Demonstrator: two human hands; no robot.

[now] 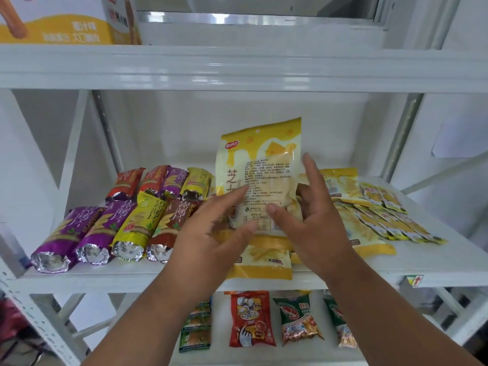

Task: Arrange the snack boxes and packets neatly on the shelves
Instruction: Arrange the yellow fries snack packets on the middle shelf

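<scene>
A: Yellow cheese packet (260, 165) — upright, back side w/ print facing out, above middle shelf (435, 262) near centre of front edge.
B: Held how?
A: Left hand (211, 241) — fingertips on packet's lower left, thumb at bottom edge, fingers fairly straight. Right hand (314, 220) — thumb pressed on front, fingers behind right edge, pinching it.
B: Under it?
A: Flat yellow packets (266, 262) stacked at front edge, more yellow packets (369, 207) fanned toward right edge.
B: Left side?
A: Foil tube packs (105, 233), two rows, purple/yellow/red, ends toward front-left corner.
B: Elsewhere?
A: Yellow box (63, 19) on top shelf, left end. Lower shelf: red packet (250, 318), green prawn packets (298, 318).
</scene>
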